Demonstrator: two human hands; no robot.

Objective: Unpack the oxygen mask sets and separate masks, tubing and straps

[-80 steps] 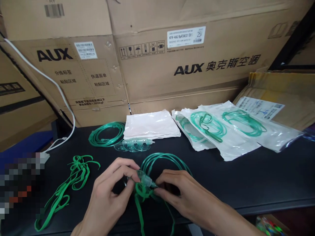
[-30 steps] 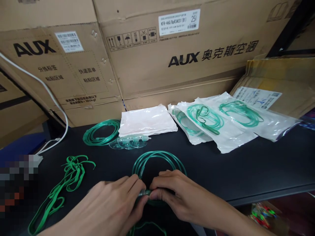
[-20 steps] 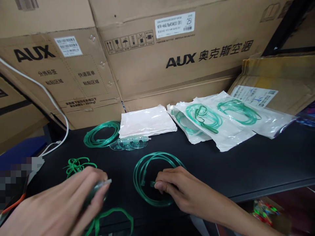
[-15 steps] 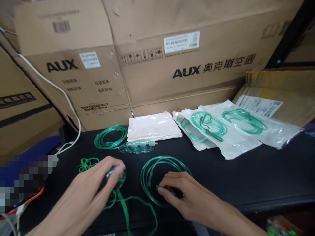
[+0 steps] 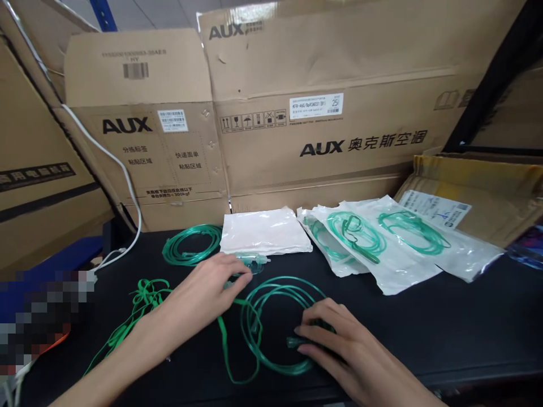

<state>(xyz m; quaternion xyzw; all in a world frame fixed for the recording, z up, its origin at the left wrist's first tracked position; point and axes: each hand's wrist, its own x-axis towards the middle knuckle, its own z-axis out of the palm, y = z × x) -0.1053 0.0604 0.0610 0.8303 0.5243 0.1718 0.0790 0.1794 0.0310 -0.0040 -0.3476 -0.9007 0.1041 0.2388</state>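
Observation:
My left hand (image 5: 218, 280) is curled, fingers closed, over a clear oxygen mask at the middle of the black table. The mask is mostly hidden, and its green strap (image 5: 223, 339) trails below the hand. Just behind, partly covered by the fingers, lie clear masks (image 5: 253, 261). My right hand (image 5: 328, 328) pinches the coiled green oxygen tubing (image 5: 282, 370) near a connector end (image 5: 293, 342) that pokes out between thumb and forefinger. More green straps (image 5: 146, 291) lie left of my left forearm.
A second tubing coil (image 5: 190, 246) lies at the back left, beside a white packet (image 5: 265, 232). Bagged tubing sets (image 5: 360, 234) overlap at the back right. Large cardboard boxes (image 5: 271, 164) stand behind. A white cable (image 5: 127, 175) hangs at the left.
My left hand has moved right toward the masks at the back, dragging the green strap along. My right hand has shifted slightly right and down with the tubing end. The view has tilted up.

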